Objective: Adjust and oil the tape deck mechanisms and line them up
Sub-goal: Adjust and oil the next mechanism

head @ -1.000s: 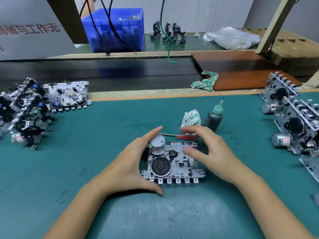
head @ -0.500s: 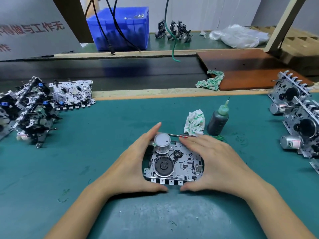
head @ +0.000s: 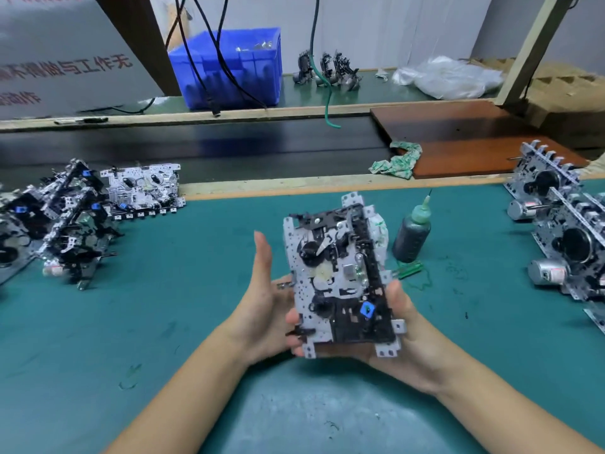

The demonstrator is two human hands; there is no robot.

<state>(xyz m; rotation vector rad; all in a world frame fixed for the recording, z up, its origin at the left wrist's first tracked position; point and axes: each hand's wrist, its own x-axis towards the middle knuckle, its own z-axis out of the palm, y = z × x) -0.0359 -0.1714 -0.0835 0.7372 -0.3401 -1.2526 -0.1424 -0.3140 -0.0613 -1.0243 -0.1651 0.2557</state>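
Note:
I hold one tape deck mechanism [head: 340,276] off the green mat [head: 183,322], stood on its short end, with its black levers and a blue part facing me. My right hand [head: 415,339] grips it from the right: the thumb lies on the right edge and the fingers wrap behind. My left hand [head: 265,299] stands flat against its left edge, fingers straight and pointing up. A dark oil bottle [head: 411,234] with a green nozzle stands just right of the mechanism.
Several mechanisms lie heaped at the left [head: 65,221], with one flat beside them [head: 144,191]. A row of mechanisms with motors [head: 563,224] runs along the right edge. A crumpled cloth [head: 379,231] shows behind the held piece. A blue bin [head: 229,67] sits at the back.
The mechanism lay flat on the mat with its flywheel side up and both hands around it. It is now lifted, turned over and stood on end between my hands.

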